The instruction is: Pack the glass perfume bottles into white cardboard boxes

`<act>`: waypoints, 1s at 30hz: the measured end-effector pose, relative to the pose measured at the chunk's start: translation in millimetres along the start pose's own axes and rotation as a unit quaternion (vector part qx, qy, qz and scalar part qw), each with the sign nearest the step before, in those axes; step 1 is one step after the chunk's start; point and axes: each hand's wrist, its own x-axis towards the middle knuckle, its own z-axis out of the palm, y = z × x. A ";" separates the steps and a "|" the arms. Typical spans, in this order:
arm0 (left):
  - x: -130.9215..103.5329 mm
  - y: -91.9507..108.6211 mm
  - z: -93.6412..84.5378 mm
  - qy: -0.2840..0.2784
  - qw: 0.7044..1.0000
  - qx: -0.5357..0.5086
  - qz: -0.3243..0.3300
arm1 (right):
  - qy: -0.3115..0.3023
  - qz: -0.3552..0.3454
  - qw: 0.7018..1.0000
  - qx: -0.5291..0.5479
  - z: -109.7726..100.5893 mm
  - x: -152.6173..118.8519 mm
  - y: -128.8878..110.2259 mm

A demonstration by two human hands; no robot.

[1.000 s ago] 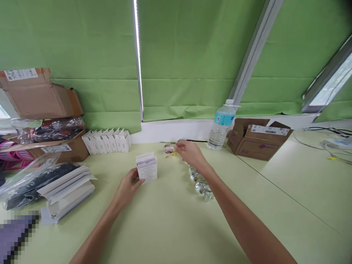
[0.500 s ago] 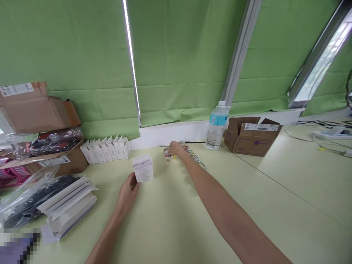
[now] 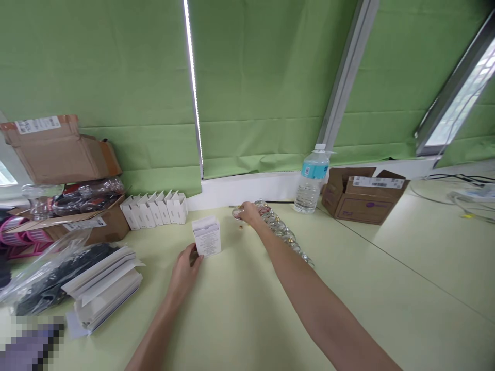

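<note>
A small white box (image 3: pixel 208 238) with printed text stands upright on the pale green table, its top flaps raised. My left hand (image 3: pixel 186 265) is at its lower left side, thumb and fingers curved around the near corner. Further back, my right hand (image 3: pixel 248 212) has its fingers closed on one of the small shiny packets at the far end of a row. The rest of the shiny packets (image 3: pixel 284 232) run toward the right, partly behind my right forearm. A tiny gold-coloured piece (image 3: pixel 241 227) lies on the table below my right hand.
Several white boxes (image 3: pixel 154 210) stand in a row at the back left. Flattened white cartons (image 3: pixel 106 288), a plastic bag (image 3: pixel 58 273) and brown boxes (image 3: pixel 62 157) are on the left. A water bottle (image 3: pixel 311 180) and an open brown carton (image 3: pixel 361 201) stand behind, at the right.
The view has shifted slightly left. More of the shiny packets now show along my right forearm. My left hand stays at the white box.
</note>
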 end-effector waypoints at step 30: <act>-37.1 56.5 31.9 -0.038 0.994 0.104 0.013 | -0.256 -0.271 0.927 0.033 -26.2 -102.8 -29.9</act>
